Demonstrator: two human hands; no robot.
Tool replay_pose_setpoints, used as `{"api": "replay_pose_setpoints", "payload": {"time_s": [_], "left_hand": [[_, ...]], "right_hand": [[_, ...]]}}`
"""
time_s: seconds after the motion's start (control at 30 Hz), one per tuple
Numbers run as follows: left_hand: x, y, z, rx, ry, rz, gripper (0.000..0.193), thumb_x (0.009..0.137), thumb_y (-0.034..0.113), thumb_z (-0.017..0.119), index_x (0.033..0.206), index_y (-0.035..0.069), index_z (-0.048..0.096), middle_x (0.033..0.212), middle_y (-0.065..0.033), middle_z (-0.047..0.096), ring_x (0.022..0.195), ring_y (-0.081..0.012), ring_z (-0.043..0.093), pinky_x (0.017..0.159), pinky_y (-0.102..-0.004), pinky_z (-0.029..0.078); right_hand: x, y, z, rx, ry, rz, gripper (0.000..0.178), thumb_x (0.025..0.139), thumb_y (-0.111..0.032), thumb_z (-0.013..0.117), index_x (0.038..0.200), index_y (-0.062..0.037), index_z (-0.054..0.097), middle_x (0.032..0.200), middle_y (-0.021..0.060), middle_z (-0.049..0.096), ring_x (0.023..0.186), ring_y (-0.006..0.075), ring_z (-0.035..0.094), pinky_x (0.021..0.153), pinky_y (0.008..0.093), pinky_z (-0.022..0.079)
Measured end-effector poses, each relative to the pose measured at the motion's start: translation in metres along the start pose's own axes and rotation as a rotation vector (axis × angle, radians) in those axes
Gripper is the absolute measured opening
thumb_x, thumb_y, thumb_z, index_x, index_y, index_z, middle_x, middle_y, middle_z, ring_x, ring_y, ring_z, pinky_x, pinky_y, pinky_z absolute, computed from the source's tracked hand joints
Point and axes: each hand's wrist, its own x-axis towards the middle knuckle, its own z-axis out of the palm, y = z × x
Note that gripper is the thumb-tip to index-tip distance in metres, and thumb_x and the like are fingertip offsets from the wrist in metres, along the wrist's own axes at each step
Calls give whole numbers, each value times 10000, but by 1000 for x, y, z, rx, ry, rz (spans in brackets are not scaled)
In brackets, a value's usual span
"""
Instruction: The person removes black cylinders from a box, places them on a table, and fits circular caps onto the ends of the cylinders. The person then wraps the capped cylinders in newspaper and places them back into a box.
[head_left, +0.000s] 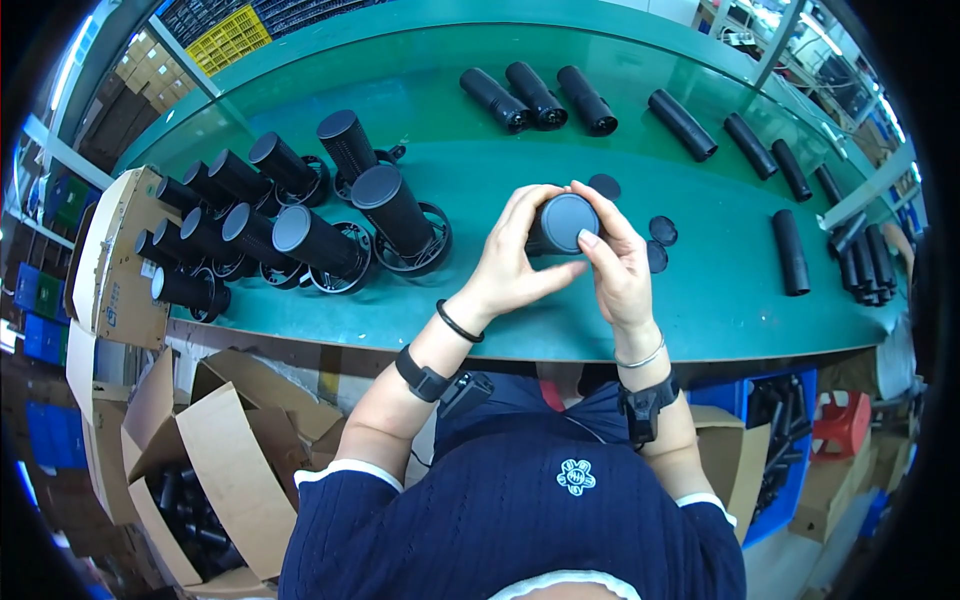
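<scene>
Between both hands, above the middle of the green table, a black cylinder point(568, 222) stands with its round capped end facing up. My left hand point(515, 255) curls round its left side, thumb stretched below it. My right hand point(622, 262) grips the right side, the thumb pressed on the rim of the cap. Close to the right hand lie several loose black round caps, one behind the fingers point(604, 186) and another beside the wrist point(662, 231). The lower part of the held cylinder is hidden by my hands.
Several black cylinders on ring-shaped bases point(400, 215) stand on the left of the green table point(480, 320). More black tubes point(683, 125) lie at the back and right. Cardboard boxes point(235, 470) and a blue crate point(800, 480) of black parts sit below the table, near a red stool point(842, 425).
</scene>
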Motion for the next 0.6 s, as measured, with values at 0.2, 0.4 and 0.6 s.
{"api": "replay_pose_setpoints", "payload": {"time_s": [0.2,0.4,0.6], "left_hand": [[-6,-4,4,-469,-68,-265,593,838,246,651,1320,19,389,1244,-152,420,1183,-260,462,976,-342,413],[-7,2,10,-432,8,-227,509,825,178,613,1255,-3,410,1209,-156,460,1124,-253,487,949,-334,412],[-31,-3,6,-50,-155,80,636,730,258,689,1253,12,423,1234,-184,462,1167,-344,446,1015,-432,350]], "right_hand": [[5,12,-1,-45,-16,-65,419,889,-67,545,1305,-19,545,1320,89,440,1164,173,489,991,295,408],[1,-5,4,-199,-17,-70,398,876,-87,543,1254,35,566,1277,99,448,1213,190,447,1030,314,356],[-22,8,-17,-8,-170,26,363,877,-186,602,1157,42,639,1204,89,453,1163,198,444,1024,322,349]]}}
